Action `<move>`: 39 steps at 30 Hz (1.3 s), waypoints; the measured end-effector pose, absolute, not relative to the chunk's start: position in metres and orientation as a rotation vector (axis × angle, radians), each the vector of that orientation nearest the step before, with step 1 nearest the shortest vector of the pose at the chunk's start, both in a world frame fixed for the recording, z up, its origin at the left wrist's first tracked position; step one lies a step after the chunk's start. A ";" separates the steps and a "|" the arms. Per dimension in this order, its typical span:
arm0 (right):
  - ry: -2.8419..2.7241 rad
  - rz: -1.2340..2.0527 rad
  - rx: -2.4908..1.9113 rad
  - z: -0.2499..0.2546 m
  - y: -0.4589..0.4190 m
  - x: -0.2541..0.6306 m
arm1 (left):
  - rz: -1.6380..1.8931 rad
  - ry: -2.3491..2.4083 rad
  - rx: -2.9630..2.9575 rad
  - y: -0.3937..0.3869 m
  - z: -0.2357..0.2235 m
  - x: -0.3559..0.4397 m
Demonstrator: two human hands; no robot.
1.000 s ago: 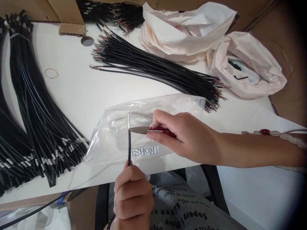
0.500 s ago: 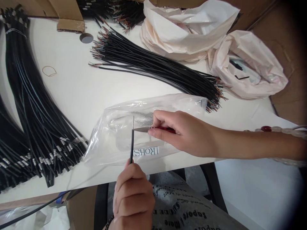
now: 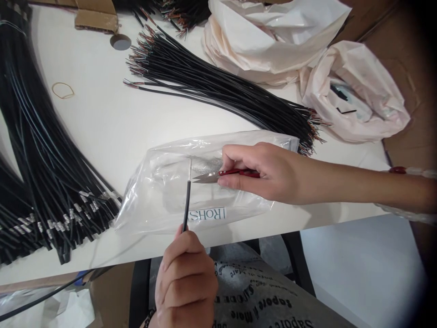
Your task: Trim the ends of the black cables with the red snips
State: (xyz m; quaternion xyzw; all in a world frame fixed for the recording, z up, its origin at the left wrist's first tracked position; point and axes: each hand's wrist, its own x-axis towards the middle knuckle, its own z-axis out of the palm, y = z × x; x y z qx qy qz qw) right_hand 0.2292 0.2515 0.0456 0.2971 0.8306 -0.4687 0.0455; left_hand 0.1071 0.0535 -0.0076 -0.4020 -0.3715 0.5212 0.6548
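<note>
Across the white tabletop [image 3: 95, 118], a bundle of black cables [image 3: 218, 82] lies on the far side, and a clear plastic bag [image 3: 143, 200] lies nearer. The right hand [image 3: 273, 171] reaches in from the right above the bag, its thumb and fingers pinching the red-handled snips [image 3: 206, 177]. The left hand [image 3: 186, 282], at the near edge, has its fingers curled tightly around one black cable [image 3: 187, 205]. That cable rises from the left fist, its long axis running near to far, roughly square to the snips. Their slightly parted tips sit just right of the pale exposed end [image 3: 190, 169], near where the black jacket stops, apparently without touching.
</note>
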 end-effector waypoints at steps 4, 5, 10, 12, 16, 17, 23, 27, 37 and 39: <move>2.562 -1.424 0.813 0.044 0.256 0.229 | 1.322 -0.717 -0.843 0.041 -0.015 0.109; 2.559 -1.429 0.804 0.044 0.257 0.229 | 1.400 -0.593 -0.790 0.037 -0.018 0.110; 2.572 -1.438 0.777 0.045 0.254 0.230 | 1.592 -0.130 -0.617 0.020 -0.030 0.113; 2.576 -1.441 0.779 0.045 0.253 0.230 | 1.602 -0.153 -0.619 0.019 -0.030 0.114; 2.580 -1.444 0.767 0.045 0.253 0.230 | 1.571 -0.273 -0.665 0.023 -0.025 0.113; 2.587 -1.449 0.758 0.045 0.253 0.230 | 1.532 -0.362 -0.696 0.025 -0.023 0.113; 2.592 -1.474 0.739 0.045 0.253 0.230 | 1.247 -0.882 -0.887 0.037 -0.011 0.113; 2.587 -1.483 0.729 0.046 0.253 0.231 | 1.219 -0.885 -0.919 0.041 -0.008 0.113; 2.566 -1.422 0.394 0.050 0.278 0.231 | 1.073 -0.910 -0.903 0.053 0.006 0.114; 2.536 -1.405 0.301 0.055 0.285 0.229 | 1.033 -0.882 -0.870 0.049 0.003 0.112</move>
